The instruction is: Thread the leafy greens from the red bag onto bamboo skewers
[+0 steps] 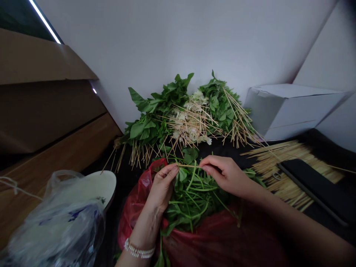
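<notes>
Over a red plastic bag [136, 200] full of leafy green vegetables [191, 207], both hands meet at a thin bamboo skewer [190, 166] held nearly level. My left hand [164, 185], with a beaded bracelet at the wrist, pinches its left end between thumb and fingers. A green leaf hangs just beside those fingertips; whether it is on the skewer is hard to make out. My right hand [226, 174] grips the other end, fingers curled closed. Long green stems lie loosely in the bag just below the hands.
Skewered greens [155, 111] and pale leaves [191, 118] are piled against the wall. At right lie loose skewers [289, 163], a black phone [319, 189] and a white box [300, 107]. A white bowl [108, 181] and clear plastic bag [61, 230] sit left, near cardboard [50, 111].
</notes>
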{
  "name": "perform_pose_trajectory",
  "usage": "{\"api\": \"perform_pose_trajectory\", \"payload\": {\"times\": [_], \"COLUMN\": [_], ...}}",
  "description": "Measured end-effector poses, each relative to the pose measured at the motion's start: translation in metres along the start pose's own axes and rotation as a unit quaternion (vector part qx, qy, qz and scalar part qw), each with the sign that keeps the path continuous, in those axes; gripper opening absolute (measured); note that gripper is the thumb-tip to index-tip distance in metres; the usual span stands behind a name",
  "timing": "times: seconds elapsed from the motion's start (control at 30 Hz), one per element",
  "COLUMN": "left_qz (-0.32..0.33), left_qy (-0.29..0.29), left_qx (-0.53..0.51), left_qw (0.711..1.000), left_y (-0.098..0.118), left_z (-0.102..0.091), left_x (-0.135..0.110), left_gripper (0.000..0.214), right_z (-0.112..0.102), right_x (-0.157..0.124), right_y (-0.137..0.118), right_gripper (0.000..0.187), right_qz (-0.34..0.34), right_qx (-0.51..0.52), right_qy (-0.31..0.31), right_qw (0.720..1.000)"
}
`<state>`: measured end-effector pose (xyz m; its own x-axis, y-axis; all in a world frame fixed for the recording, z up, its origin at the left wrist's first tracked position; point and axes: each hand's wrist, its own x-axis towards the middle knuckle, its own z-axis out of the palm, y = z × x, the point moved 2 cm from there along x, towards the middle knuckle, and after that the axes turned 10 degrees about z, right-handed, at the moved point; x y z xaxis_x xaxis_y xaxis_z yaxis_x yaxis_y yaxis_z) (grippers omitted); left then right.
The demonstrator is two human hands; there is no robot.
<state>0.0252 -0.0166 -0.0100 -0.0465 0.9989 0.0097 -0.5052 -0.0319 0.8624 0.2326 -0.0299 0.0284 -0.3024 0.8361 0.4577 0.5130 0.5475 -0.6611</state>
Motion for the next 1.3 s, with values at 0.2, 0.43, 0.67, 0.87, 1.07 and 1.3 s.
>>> {"api": "perform_pose_trajectory", "payload": {"times": [0.2, 0.43, 0.67, 0.87, 1.07, 1.3], "left_qz": [-0.010, -0.007, -0.008, -0.005, -0.001, -0.002], "left_qy": [0.012, 0.023, 0.027, 0.024, 0.024, 0.012], "left_qx": [0.001, -0.013, -0.010, -0.014, -0.005, 0.018], "left_qw": [1.000, 1.000, 1.000, 1.000, 1.000, 1.000], "left_y": [0.000, 0.001, 0.001, 0.002, 0.002, 0.001], "left_z": [0.000, 0.000, 0.000, 0.001, 0.002, 0.001], "left_x": [0.001, 0.001, 0.001, 0.001, 0.001, 0.000], "left_gripper": [0.039, 0.037, 0.035, 0.035, 0.035, 0.032], "right_z": [0.006, 0.006, 0.007, 0.007, 0.009, 0.012], "right_x": [-0.001, -0.002, -0.002, -0.002, -0.002, -0.003], "right_y": [0.006, 0.010, 0.011, 0.011, 0.011, 0.009], "right_gripper": [0.018, 0.019, 0.018, 0.018, 0.019, 0.019], "right_qz": [-0.007, -0.004, 0.004, 0.002, 0.003, 0.002], "right_qx": [-0.054, -0.065, -0.065, -0.069, -0.077, -0.084], "right_qy": [0.001, 0.006, 0.003, 0.005, 0.002, -0.001], "right_qw": [0.999, 0.998, 0.998, 0.998, 0.997, 0.997]}}
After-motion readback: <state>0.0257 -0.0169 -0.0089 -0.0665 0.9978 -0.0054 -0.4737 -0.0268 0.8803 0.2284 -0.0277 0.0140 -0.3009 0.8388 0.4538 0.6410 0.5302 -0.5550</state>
